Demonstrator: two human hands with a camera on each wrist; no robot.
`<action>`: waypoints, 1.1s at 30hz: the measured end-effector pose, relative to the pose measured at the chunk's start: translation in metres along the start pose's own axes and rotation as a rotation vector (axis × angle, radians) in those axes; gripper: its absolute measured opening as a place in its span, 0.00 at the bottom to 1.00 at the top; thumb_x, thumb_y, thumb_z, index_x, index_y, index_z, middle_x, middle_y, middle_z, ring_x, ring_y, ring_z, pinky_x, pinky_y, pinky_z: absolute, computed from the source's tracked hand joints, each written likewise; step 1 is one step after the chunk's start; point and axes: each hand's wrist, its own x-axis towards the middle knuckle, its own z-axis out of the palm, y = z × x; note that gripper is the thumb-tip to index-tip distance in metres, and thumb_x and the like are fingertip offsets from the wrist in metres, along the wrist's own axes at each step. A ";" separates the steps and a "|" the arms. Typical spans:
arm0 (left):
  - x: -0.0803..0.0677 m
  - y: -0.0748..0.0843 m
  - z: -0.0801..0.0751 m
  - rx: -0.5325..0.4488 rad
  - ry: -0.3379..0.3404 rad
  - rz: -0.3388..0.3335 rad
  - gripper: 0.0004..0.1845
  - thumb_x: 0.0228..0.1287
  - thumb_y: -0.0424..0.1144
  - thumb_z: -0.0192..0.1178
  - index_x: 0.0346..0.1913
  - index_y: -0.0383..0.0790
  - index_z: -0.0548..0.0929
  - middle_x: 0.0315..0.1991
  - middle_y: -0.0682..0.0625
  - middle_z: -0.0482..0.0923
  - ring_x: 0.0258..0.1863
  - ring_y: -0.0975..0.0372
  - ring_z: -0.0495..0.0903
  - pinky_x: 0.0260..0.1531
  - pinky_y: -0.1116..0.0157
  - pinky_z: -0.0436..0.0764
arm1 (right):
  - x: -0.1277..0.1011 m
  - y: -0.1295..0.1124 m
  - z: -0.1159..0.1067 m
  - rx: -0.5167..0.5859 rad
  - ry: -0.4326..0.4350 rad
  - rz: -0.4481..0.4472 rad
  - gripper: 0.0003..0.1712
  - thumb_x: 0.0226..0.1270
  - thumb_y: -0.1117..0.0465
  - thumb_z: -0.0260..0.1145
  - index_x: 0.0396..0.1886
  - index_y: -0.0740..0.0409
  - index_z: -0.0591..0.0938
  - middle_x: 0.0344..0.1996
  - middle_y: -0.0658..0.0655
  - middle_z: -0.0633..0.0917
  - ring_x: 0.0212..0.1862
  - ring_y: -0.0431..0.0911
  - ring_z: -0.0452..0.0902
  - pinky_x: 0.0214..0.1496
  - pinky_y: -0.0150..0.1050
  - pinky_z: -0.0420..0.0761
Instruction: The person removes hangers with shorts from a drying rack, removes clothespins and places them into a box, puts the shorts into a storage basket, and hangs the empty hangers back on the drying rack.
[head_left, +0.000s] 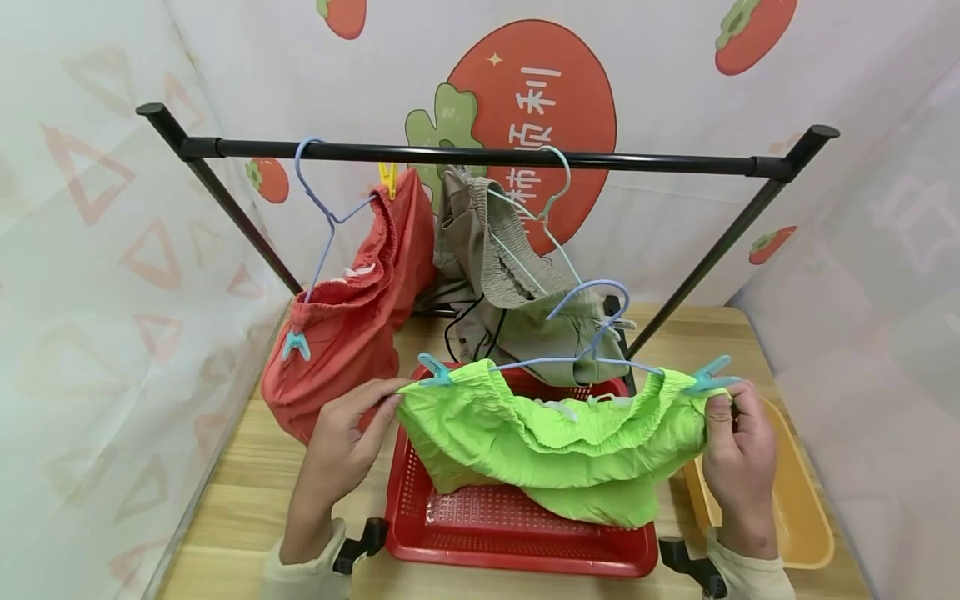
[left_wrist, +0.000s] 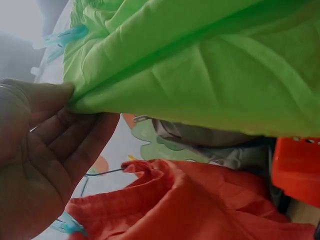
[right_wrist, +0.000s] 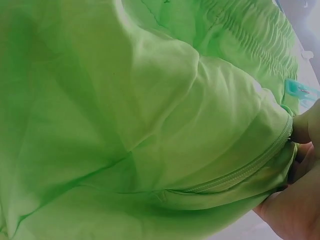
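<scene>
Bright green shorts (head_left: 555,442) hang by the waistband from a pale blue wire hanger (head_left: 592,333), fastened with a teal clip (head_left: 433,370) at the left end and another teal clip (head_left: 708,377) at the right. My left hand (head_left: 382,406) pinches the left end of the waistband; in the left wrist view the thumb and fingers (left_wrist: 75,100) close on the green cloth (left_wrist: 200,65). My right hand (head_left: 731,417) grips the right end just under its clip. The right wrist view is filled with green fabric (right_wrist: 125,125), with my hand (right_wrist: 295,200) at its edge. The shorts hover over a red basket (head_left: 517,533).
A black clothes rail (head_left: 480,156) spans the back of the wooden table (head_left: 240,492). Orange-red shorts (head_left: 352,325) and beige shorts (head_left: 510,275) hang from it on hangers. A yellow tub (head_left: 802,508) sits right of the basket. Printed fabric walls close in on three sides.
</scene>
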 end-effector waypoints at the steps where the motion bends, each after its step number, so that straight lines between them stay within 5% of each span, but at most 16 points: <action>1: -0.001 -0.002 0.002 -0.008 0.010 -0.013 0.17 0.68 0.19 0.61 0.56 0.36 0.86 0.50 0.48 0.86 0.48 0.58 0.85 0.52 0.70 0.80 | -0.002 0.001 0.000 0.003 -0.008 -0.002 0.09 0.78 0.75 0.53 0.38 0.82 0.75 0.37 0.50 0.79 0.34 0.37 0.71 0.34 0.23 0.69; 9: -0.013 -0.017 0.004 -0.003 0.088 -0.070 0.15 0.68 0.18 0.59 0.52 0.33 0.86 0.46 0.48 0.85 0.43 0.62 0.83 0.48 0.73 0.80 | -0.012 0.004 0.003 0.035 -0.154 0.033 0.08 0.74 0.81 0.54 0.44 0.76 0.80 0.43 0.55 0.82 0.40 0.40 0.75 0.37 0.25 0.74; 15: -0.024 -0.028 -0.003 -0.055 0.219 -0.019 0.18 0.63 0.11 0.57 0.49 0.28 0.87 0.42 0.44 0.86 0.37 0.64 0.80 0.40 0.75 0.79 | -0.018 0.005 0.002 0.105 -0.377 0.008 0.15 0.71 0.84 0.54 0.49 0.72 0.81 0.48 0.61 0.81 0.52 0.43 0.77 0.51 0.27 0.77; 20: -0.031 -0.028 -0.008 -0.112 0.328 -0.018 0.17 0.60 0.08 0.56 0.47 0.22 0.86 0.42 0.43 0.87 0.42 0.65 0.84 0.44 0.73 0.81 | -0.018 0.006 0.002 0.137 -0.522 -0.010 0.18 0.69 0.85 0.56 0.51 0.69 0.81 0.48 0.57 0.82 0.45 0.43 0.76 0.43 0.29 0.78; 23: -0.033 -0.028 -0.009 -0.136 0.377 -0.045 0.15 0.60 0.08 0.56 0.46 0.18 0.85 0.43 0.44 0.87 0.44 0.65 0.85 0.46 0.73 0.81 | -0.018 0.005 0.002 0.108 -0.548 0.011 0.18 0.71 0.82 0.57 0.54 0.66 0.82 0.48 0.51 0.83 0.41 0.41 0.76 0.39 0.29 0.77; 27: -0.035 -0.030 -0.007 -0.165 0.421 -0.063 0.14 0.59 0.07 0.55 0.45 0.14 0.84 0.44 0.44 0.87 0.45 0.65 0.85 0.46 0.74 0.81 | -0.017 0.004 0.001 0.096 -0.541 -0.001 0.21 0.71 0.82 0.58 0.60 0.67 0.80 0.52 0.51 0.84 0.48 0.41 0.79 0.48 0.28 0.78; 33: -0.034 -0.031 0.003 -0.135 0.388 -0.100 0.15 0.61 0.09 0.57 0.46 0.20 0.86 0.43 0.46 0.87 0.41 0.66 0.84 0.43 0.74 0.81 | -0.013 0.001 0.000 0.092 -0.487 -0.008 0.26 0.69 0.83 0.57 0.65 0.71 0.77 0.51 0.53 0.85 0.53 0.39 0.80 0.57 0.29 0.77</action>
